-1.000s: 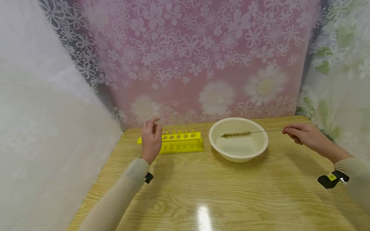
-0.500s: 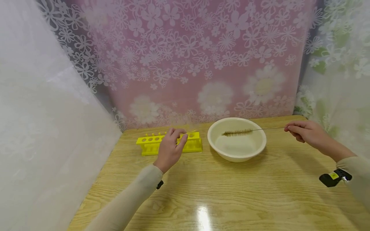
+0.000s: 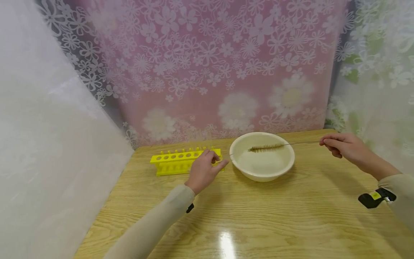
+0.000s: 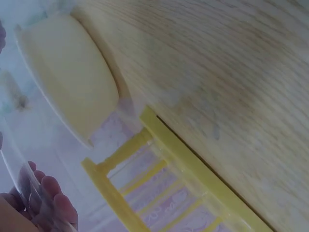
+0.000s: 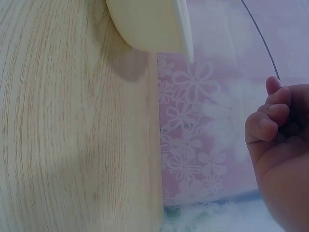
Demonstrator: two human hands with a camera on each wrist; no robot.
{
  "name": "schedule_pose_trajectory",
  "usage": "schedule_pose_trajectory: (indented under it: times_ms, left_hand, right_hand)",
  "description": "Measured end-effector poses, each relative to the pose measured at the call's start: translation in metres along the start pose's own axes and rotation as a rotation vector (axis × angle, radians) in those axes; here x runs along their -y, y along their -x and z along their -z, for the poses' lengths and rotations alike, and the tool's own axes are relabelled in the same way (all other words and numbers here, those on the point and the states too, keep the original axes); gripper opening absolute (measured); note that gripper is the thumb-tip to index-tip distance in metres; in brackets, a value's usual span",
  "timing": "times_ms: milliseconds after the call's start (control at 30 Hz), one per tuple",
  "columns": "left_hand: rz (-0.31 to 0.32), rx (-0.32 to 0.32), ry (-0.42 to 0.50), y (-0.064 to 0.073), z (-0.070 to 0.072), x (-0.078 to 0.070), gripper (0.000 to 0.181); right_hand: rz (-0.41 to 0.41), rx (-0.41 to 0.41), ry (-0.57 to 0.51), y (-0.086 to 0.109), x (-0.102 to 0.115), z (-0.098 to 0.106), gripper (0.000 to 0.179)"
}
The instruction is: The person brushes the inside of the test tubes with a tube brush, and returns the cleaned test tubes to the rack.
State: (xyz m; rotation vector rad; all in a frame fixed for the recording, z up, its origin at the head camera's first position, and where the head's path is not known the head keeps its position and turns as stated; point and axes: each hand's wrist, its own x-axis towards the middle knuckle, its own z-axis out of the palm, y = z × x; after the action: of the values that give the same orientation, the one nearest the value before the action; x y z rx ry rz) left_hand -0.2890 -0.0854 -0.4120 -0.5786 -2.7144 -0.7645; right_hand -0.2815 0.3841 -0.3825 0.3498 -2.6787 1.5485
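My left hand (image 3: 204,171) is in front of the right end of a yellow test tube rack (image 3: 174,157). Its fingers and thumb grip a clear test tube (image 4: 17,166), tilted with its open end toward the basin. On the right, my right hand (image 3: 344,148) pinches the thin twisted wire handle (image 5: 262,38) of a test tube brush (image 3: 266,148). The brush's brown bristles hang level over the white basin (image 3: 263,177). Beyond the left hand, faint clear tubes (image 3: 199,136) stand upright at the rack.
The wooden table (image 3: 258,216) carries the rack at left and the basin right of centre. A pink flowered curtain (image 3: 210,72) hangs behind the table's back edge. Pale sheets (image 3: 48,126) close off both sides.
My left hand has moved right from the rack's left end, now bringing a test tube away from the rack toward the basin. The right hand keeps the brush over the basin, nearly still.
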Motion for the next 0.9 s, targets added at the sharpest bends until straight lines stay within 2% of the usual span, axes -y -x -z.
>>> schedule_pose_trajectory:
  times_ms: [167,400,700,900]
  left_hand:
    - [0.028,0.036,-0.012,-0.005,-0.010,-0.005,0.050]
    - [0.032,0.044,-0.021,-0.012,-0.021,-0.006,0.052]
    - [0.012,0.024,-0.019,-0.015,-0.025,-0.007,0.052]
    - [0.010,0.042,-0.014,-0.016,-0.028,-0.009,0.049]
  right_hand:
    - [0.010,0.001,0.022,0.001,0.000,0.001,0.032]
    - [0.021,0.006,0.004,0.004,-0.001,0.003,0.031]
    - [0.047,0.028,0.003,0.004,0.001,0.000,0.036]
    - [0.066,0.036,-0.010,0.003,-0.001,-0.001,0.033]
